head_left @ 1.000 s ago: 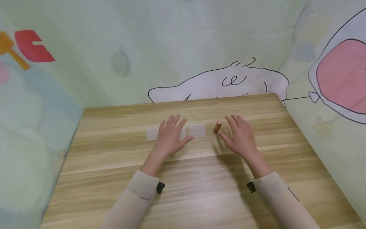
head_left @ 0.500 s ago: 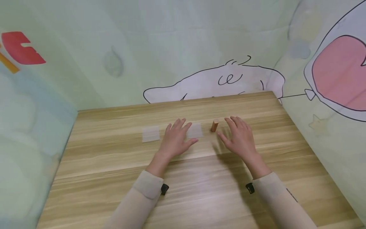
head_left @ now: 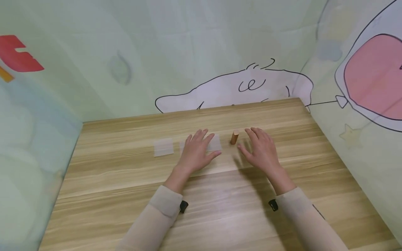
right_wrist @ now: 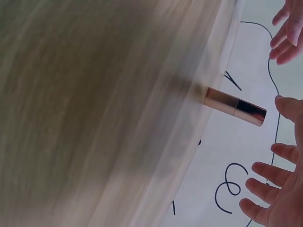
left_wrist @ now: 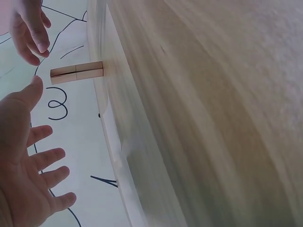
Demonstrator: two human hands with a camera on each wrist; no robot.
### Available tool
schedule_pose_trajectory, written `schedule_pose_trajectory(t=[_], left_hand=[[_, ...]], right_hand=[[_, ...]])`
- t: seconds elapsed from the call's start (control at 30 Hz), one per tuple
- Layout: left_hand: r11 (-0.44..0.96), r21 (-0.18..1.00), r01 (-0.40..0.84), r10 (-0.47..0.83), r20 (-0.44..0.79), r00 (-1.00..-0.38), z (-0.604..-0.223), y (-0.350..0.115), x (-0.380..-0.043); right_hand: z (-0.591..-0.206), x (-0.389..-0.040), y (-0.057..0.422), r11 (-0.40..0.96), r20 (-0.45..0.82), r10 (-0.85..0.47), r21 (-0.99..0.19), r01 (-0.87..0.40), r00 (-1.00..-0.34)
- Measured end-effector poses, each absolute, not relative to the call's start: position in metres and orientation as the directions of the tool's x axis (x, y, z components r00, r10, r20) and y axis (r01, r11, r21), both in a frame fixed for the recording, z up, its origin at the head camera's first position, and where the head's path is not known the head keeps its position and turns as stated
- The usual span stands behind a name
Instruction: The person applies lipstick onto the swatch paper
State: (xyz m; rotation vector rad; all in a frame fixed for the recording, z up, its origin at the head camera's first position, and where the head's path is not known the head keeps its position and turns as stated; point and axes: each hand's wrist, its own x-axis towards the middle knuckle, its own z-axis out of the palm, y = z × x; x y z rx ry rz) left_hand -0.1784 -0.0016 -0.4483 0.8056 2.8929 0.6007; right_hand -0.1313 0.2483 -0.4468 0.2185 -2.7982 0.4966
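1. Head view: a shiny copper-coloured cylindrical tube (head_left: pixel 234 137) stands on end on the wood-grained counter (head_left: pixel 216 212), right of the frame's centre, where it stood a second ago.
2. The left hand (head_left: pixel 196 153), near the centre, has its fingers spread and grips nothing. Since the earliest frame it has shifted rightward across the row of pale, translucent square patches (head_left: pixel 163 147); the leftmost, partly covered then, now shows whole, and the middle one is mostly hidden.
3. The right hand (head_left: pixel 262 149), right of centre, is empty too, thumb parted from fingers, just beside the tube without touching it, much as before.
4. Left wrist view: the tube rises from the counter in the upper left; the left hand lies open-palmed at lower left, the right hand at the top left corner.
5. Right wrist view: the tube sits right of centre, the right hand unclosed at lower right, the left hand at upper right.
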Motion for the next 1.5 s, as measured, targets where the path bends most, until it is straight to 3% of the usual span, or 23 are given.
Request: schedule_pose_trajectory(t=[0.93,1.1,1.5], left_hand=[[0.792,0.381,0.478,0.513,0.01,-0.858,-0.455,0.002,-0.181],[0.798,0.37,0.476,0.512,0.002,-0.859,-0.458,0.002,-0.183],[0.813,0.363,0.455,0.491,-0.008,-0.871,-0.462,-0.002,-0.186]], right_hand=[[-0.46,-0.148,0.238,0.924,0.225,-0.119,-0.332,-0.191,-0.967],[-0.462,-0.151,0.235,0.906,0.216,-0.108,-0.38,-0.186,-0.97],[-0.469,-0.165,0.237,0.864,0.035,-0.055,-0.499,-0.066,-0.998]])
